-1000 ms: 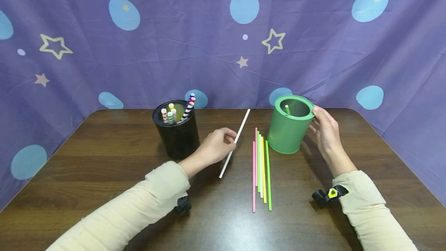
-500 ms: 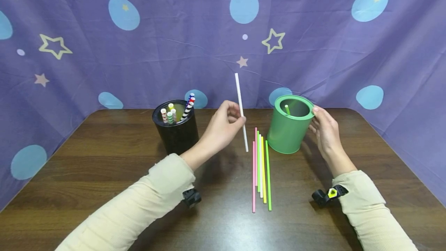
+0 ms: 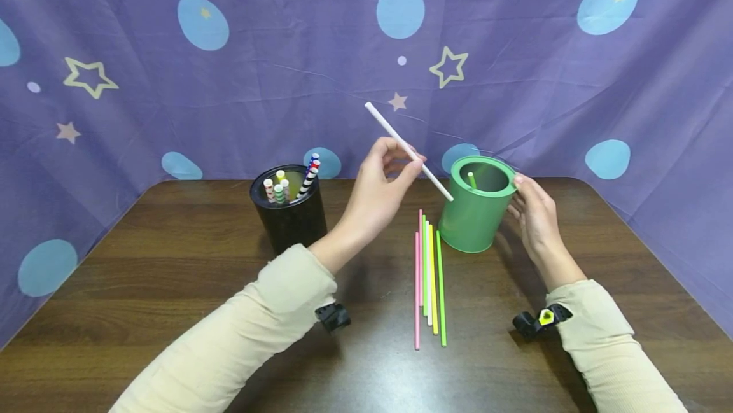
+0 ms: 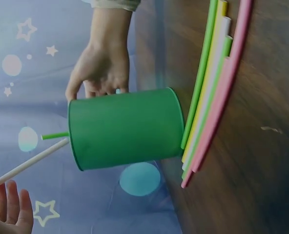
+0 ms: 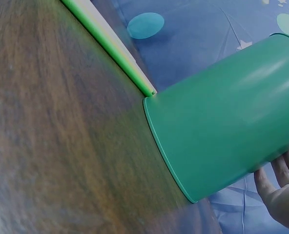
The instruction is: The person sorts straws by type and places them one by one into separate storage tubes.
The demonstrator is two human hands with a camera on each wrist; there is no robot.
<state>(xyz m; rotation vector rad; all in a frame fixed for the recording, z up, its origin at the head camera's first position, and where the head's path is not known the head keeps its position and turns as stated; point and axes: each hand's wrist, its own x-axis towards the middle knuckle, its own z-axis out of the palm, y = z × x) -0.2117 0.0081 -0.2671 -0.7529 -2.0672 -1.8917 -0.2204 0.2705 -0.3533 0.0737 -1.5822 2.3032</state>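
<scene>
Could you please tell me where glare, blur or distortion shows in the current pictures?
Head view: pale glare on the near part of the table, the straws on it fairly crisp; left wrist view: hazy backdrop, those straws looking bowed; right wrist view: light streaks on the green can, blurred wood grain.

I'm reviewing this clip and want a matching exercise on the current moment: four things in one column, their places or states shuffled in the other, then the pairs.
Column one
1. Black container
2. Green container
3. Lifted white stick
4. Right hand

Column two
A. Pinched by the left hand, above the table
B. A single green stick shows in its opening
C. Its thumb is at a green rim
D. Several patterned sticks show in its opening

Right pairs: 1-D, 2-B, 3-A, 4-C
</scene>
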